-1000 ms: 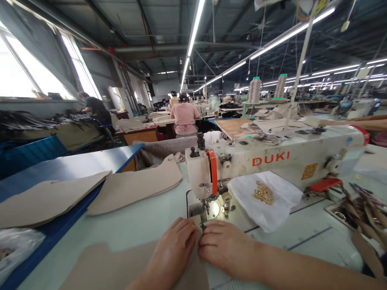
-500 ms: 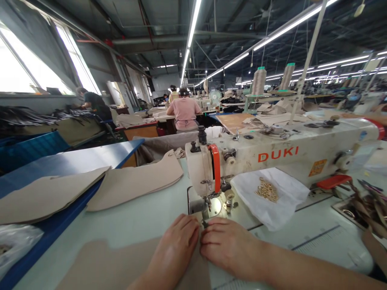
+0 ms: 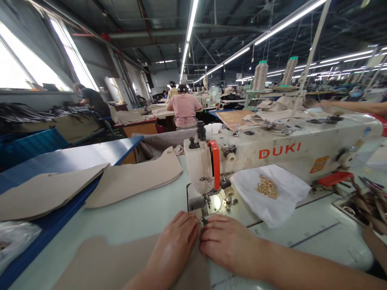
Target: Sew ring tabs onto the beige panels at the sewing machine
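Note:
My left hand (image 3: pixel 177 241) presses on a beige fabric piece (image 3: pixel 121 262), fingers bent and held together at its right edge. Beside it my right hand (image 3: pixel 225 243) has its fingers closed on the same edge; the fingertips are partly hidden. A small dark bit (image 3: pixel 204 220), too small to name, shows between the two hands. Both hands lie just in front of the sewing machine's needle area (image 3: pixel 209 200), where the fabric's far end reaches the metal plate. The sewing machine (image 3: pixel 242 149) has a red lever guard on its head.
Gold metal rings or hooks (image 3: pixel 266 187) lie on a white cloth (image 3: pixel 290 201) right of the needle. Stacked beige panels (image 3: pixel 139 179) rest at the left. A tray of straps (image 3: pixel 359 205) and scissors (image 3: pixel 375 183) are at far right. Co-workers sit beyond, one in pink (image 3: pixel 184 108).
The view has shifted slightly. Both hands keep nearly the same place and grip on the fabric at the machine. Another person's arm now shows at the far right.

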Demonstrator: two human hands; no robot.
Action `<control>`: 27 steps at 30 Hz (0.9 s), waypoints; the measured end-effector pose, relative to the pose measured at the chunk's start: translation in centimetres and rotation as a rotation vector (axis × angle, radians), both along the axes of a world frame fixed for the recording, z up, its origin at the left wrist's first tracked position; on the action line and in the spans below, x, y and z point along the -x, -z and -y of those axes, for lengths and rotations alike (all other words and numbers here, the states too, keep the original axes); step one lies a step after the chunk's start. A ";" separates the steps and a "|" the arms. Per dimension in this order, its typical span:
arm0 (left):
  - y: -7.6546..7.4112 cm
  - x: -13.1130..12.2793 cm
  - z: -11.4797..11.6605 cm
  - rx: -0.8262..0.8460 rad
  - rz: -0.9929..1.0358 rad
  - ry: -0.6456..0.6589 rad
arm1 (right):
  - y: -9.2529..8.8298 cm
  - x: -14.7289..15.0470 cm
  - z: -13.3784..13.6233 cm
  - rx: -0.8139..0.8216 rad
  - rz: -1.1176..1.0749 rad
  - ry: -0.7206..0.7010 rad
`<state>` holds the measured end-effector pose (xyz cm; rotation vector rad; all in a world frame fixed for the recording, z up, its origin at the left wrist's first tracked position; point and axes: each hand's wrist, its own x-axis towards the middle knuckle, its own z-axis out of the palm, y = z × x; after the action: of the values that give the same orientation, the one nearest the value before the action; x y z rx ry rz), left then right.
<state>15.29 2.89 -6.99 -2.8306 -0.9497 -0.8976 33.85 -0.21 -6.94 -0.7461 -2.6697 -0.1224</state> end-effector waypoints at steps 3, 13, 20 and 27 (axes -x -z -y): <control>0.2 0.1 -0.1 0.018 -0.012 0.002 | 0.0 0.0 0.0 -0.006 0.001 0.003; -0.6 0.5 0.5 0.080 -0.007 0.004 | -0.6 0.4 0.2 -0.059 0.052 0.131; -1.1 0.7 1.1 0.107 0.013 0.015 | -0.9 0.6 0.2 -0.063 0.092 0.148; -0.7 0.4 1.2 0.106 0.051 0.007 | -1.3 0.4 -0.1 -0.100 0.126 0.131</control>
<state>14.93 1.73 -6.28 -2.9135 -1.0232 -0.9521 33.48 -0.06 -5.65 -0.9083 -2.7072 -0.3459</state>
